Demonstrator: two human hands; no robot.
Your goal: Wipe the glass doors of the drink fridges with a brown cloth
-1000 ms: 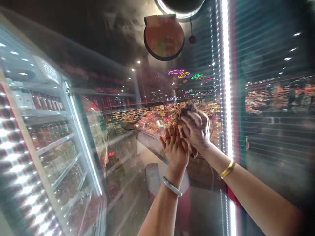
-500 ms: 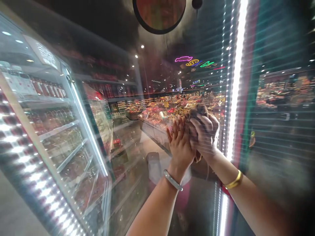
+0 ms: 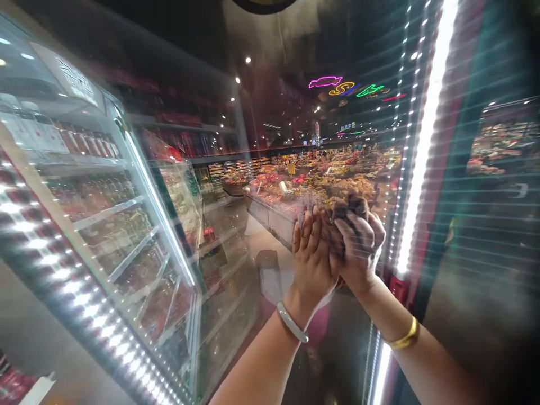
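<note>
Crumpled dark cloth sits bunched under your right hand, against or just in front of the glass pane; you cannot tell which. Your right fingers curl over it, gripping, their tips partly hidden. Your left hand is right beside, its fingers straight and nearly together, palm toward the glass. You have a pale bangle on the left wrist and a gold bangle on the right. A bright light strip runs to your right; bottles line lit shelves to your left.
</note>
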